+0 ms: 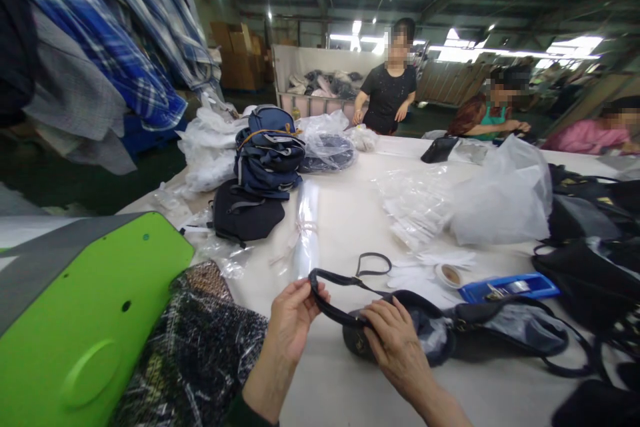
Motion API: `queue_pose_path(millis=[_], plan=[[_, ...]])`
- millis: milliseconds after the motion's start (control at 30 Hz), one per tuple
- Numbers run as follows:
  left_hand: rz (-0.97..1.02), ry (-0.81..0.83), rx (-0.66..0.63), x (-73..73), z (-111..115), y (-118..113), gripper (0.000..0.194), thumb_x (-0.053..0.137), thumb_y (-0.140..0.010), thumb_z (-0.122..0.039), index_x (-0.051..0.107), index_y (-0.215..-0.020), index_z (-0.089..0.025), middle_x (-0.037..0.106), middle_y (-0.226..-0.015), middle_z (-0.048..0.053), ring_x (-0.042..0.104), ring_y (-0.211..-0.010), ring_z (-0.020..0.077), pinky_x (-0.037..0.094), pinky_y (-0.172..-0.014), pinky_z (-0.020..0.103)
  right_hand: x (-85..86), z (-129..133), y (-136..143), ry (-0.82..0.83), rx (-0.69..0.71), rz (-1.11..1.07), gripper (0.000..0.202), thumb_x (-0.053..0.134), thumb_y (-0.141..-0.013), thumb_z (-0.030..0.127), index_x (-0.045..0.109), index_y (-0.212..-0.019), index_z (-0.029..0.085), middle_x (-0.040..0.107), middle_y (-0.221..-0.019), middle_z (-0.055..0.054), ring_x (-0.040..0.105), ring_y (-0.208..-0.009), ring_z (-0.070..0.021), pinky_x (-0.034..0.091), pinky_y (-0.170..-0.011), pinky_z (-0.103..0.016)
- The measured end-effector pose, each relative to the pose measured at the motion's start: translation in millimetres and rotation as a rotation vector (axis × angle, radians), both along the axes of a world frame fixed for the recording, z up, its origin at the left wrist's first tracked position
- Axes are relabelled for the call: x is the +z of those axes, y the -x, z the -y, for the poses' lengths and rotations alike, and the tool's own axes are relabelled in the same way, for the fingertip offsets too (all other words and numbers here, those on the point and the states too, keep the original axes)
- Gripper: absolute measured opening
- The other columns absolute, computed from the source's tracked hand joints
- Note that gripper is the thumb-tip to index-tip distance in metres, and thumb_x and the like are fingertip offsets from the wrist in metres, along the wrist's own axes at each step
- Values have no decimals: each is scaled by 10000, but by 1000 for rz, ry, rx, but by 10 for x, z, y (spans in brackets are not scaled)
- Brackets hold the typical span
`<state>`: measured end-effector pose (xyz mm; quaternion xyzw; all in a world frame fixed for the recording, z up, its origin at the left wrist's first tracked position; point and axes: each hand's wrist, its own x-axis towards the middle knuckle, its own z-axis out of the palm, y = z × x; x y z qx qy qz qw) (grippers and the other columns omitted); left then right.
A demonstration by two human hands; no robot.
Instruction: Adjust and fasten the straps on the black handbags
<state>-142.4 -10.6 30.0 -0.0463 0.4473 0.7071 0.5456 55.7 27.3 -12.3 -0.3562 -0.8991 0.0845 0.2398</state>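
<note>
A small black bag (360,341) lies on the table with its mouth open, and its grey lining shows on the right. My left hand (294,320) pinches the looped black strap (333,312) of this bag, holding it up off the table. My right hand (397,333) rests over the bag's upper edge, where the strap joins it. Its fingers are bent over the bag, and the thumb is partly hidden. A thin strap end (375,255) curls on the table behind. Another open black bag (510,327) lies just to the right.
A blue tray (510,287) and a tape roll (450,275) lie beyond the bags. Black bags (595,280) are piled at right. Backpacks (270,153) and plastic film (306,227) are ahead. A green machine (100,307) stands at left. Several people work across the table.
</note>
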Motion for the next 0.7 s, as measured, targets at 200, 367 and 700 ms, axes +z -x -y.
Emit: queue_pose_path(millis=[200, 367, 700], plan=[[-1, -62, -171, 115, -52, -230, 284, 814, -514, -175, 602, -695, -119, 691, -589, 54, 639, -510, 170, 534, -585, 316, 190, -126, 38, 7, -101, -246, 270, 466, -853, 210, 565, -1104, 227, 662, -1079, -93, 604, -1029, -244, 502, -884, -452], [5, -116, -323, 148, -19, -418, 371, 859, -416, -276, 641, -670, -117, 683, -568, 42, 589, -443, 126, 456, -496, 237, 429, -318, 211, 223, 23, -286, 457, 457, -789, 145, 492, -1239, 213, 572, -1265, -104, 506, -1192, -240, 449, -975, -447], [-64, -80, -433, 73, 75, -319, 329, 826, -456, -307, 674, -654, -92, 644, -497, 53, 478, -376, 69, 327, -405, 181, 830, -646, 175, 627, 356, -56, 173, 547, -709, 130, 666, -810, 206, 646, -764, -7, 610, -767, -174, 486, -730, -313]])
